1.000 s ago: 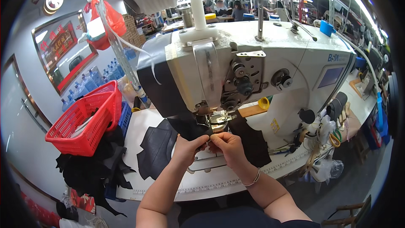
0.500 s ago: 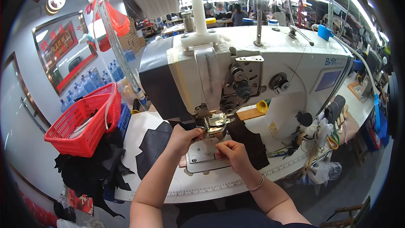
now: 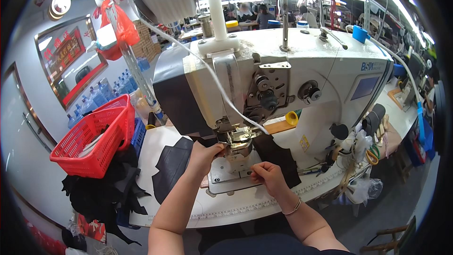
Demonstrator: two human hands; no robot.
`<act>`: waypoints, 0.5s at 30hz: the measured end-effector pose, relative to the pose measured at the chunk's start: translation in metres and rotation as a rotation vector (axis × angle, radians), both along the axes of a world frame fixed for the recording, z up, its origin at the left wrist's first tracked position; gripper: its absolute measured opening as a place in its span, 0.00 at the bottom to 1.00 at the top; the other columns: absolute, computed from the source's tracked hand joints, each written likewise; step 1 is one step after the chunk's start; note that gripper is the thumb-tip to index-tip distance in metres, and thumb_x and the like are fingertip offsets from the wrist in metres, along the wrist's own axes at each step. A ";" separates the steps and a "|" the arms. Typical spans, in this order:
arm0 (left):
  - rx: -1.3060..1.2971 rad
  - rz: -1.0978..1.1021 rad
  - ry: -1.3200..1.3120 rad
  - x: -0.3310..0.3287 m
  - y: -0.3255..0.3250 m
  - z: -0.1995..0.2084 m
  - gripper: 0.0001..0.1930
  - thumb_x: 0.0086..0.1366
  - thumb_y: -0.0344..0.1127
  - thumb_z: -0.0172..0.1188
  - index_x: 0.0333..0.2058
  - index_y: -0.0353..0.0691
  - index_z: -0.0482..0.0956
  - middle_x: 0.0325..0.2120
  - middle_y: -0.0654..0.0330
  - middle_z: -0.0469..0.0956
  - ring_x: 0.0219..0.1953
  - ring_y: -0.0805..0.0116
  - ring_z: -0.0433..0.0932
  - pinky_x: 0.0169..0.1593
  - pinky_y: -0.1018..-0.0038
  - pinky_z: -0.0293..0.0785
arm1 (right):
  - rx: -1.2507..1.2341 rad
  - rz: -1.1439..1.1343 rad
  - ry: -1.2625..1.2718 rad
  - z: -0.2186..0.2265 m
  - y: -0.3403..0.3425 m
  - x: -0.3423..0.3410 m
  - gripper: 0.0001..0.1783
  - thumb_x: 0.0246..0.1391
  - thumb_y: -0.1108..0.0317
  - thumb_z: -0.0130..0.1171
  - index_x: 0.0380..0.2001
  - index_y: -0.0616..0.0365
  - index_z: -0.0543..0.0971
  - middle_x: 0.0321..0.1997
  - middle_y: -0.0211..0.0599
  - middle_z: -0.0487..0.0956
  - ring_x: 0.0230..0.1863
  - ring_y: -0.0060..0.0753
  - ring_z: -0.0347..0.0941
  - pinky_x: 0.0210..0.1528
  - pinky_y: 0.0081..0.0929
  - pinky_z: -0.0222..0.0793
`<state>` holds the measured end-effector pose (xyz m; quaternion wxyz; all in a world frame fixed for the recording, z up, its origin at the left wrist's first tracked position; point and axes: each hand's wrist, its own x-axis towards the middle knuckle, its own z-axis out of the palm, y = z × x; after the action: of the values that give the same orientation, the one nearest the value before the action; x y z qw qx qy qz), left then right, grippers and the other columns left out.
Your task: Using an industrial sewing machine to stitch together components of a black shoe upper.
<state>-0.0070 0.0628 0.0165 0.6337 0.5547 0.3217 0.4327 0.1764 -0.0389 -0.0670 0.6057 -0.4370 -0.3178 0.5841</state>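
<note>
Here, left hand (image 3: 204,153) at presser foot (image 3: 238,138), right hand (image 3: 268,175) near plate edge (image 3: 236,185)

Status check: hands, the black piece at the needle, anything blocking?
Left hand pinching the black piece beside the presser foot. Right hand on the metal plate, fingertips pinched together. White tape runs down to the foot; nothing blocking.

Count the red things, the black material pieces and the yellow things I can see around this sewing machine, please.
Red: 2, the red basket and the red bag.
Black: 3, the dark piece by the left hand, the dark piece right of the needle and the black heap under the basket.
Yellow: 1, the yellow spool.
Total: 6.
</note>
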 end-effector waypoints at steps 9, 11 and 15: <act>-0.137 0.062 -0.483 -0.025 -0.053 -0.018 0.19 0.52 0.24 0.54 0.46 0.36 0.67 0.40 0.56 0.72 0.39 0.64 0.74 0.38 0.69 0.74 | -0.007 0.073 -0.049 0.004 -0.012 -0.009 0.08 0.52 0.66 0.56 0.29 0.61 0.77 0.24 0.31 0.76 0.25 0.19 0.72 0.28 0.15 0.68; -0.204 0.144 -0.498 -0.034 -0.085 -0.023 0.22 0.52 0.24 0.54 0.48 0.38 0.65 0.41 0.57 0.71 0.42 0.64 0.73 0.39 0.69 0.74 | 0.023 0.177 -0.165 0.013 -0.022 -0.020 0.08 0.53 0.70 0.54 0.32 0.64 0.76 0.25 0.35 0.77 0.26 0.23 0.73 0.31 0.21 0.70; -0.317 0.214 -0.550 -0.049 -0.125 -0.041 0.21 0.54 0.23 0.53 0.48 0.39 0.65 0.40 0.58 0.72 0.40 0.66 0.74 0.39 0.71 0.74 | 0.098 0.411 -0.173 0.036 -0.037 -0.052 0.11 0.52 0.73 0.54 0.39 0.66 0.74 0.32 0.37 0.78 0.33 0.25 0.74 0.36 0.20 0.71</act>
<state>-0.0564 -0.0621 -0.0243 0.7262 0.2750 0.2583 0.5748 0.1245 -0.0755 -0.0311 0.4651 -0.3814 -0.4789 0.6395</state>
